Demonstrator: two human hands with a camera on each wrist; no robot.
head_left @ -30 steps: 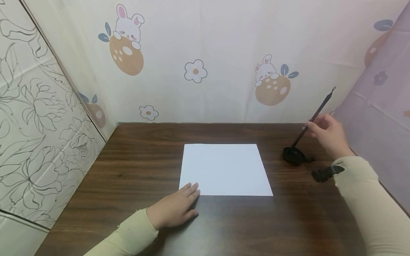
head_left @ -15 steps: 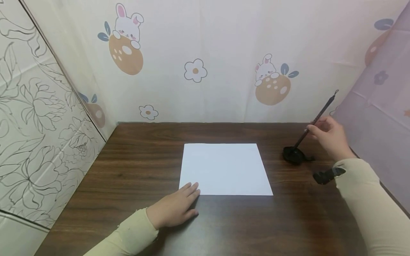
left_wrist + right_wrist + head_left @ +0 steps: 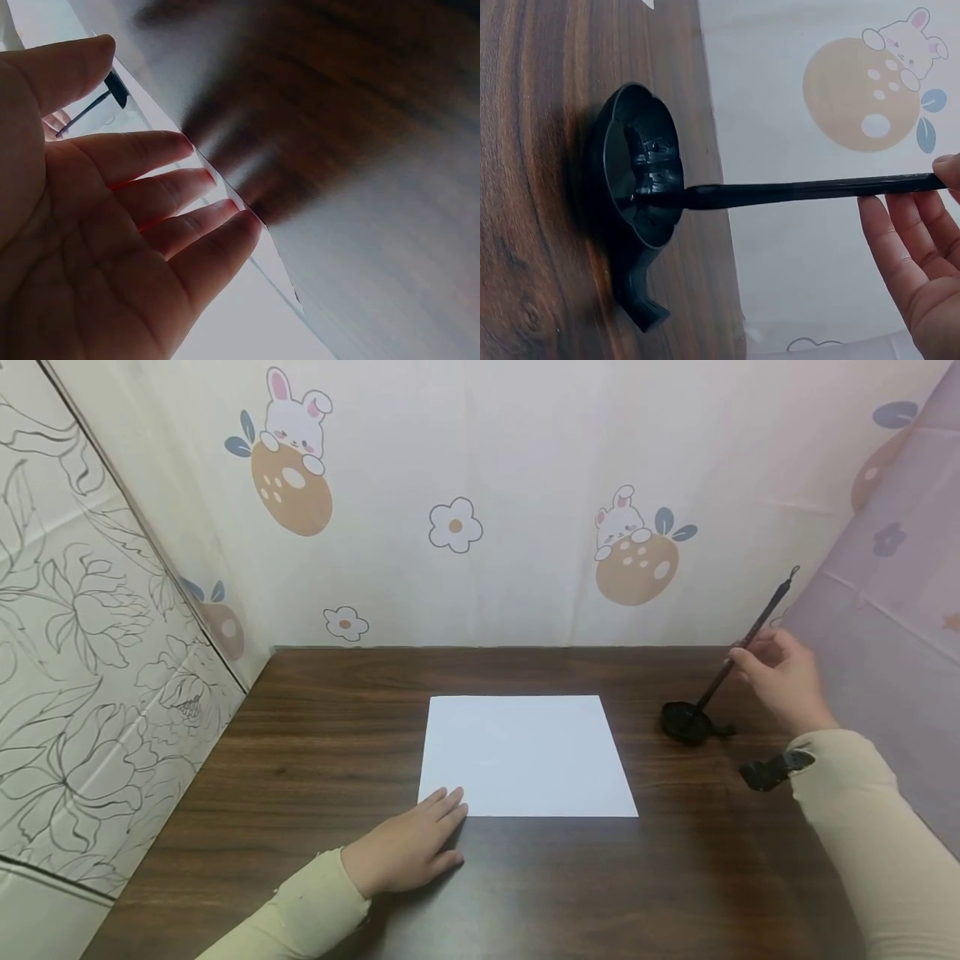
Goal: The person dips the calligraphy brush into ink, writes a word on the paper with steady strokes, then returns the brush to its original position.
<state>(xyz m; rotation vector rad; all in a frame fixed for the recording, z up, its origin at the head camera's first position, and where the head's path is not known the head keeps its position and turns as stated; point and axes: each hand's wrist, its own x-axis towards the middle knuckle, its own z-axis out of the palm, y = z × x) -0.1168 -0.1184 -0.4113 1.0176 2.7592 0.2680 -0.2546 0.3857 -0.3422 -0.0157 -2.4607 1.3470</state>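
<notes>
In the head view, my left hand (image 3: 408,852) rests with straight, flat fingers on the near left corner of a white sheet of paper (image 3: 532,752). The left wrist view shows its fingertips at the paper's edge. At the right, my right hand (image 3: 787,681) pinches a dark writing brush (image 3: 720,677) between thumb and fingers, partway up its handle. The brush leans to the right, its hanging loop uppermost. Its tip is down inside a small black ink dish (image 3: 658,120) with a lobed rim and a stem-like handle. Dark liquid shows in the dish, and the bristle end is hard to make out.
The dark wood-grain table (image 3: 315,760) meets a printed curtain (image 3: 525,443) along its back edge. Fabric with line-drawn flowers (image 3: 97,610) hangs at the left, and purple cloth (image 3: 900,635) at the right. A black strap device (image 3: 768,771) sits at my right wrist.
My right hand has shifted slightly to the right with the brush, whose lower end has moved from the left part of the dish toward its right side. My left hand stays still.
</notes>
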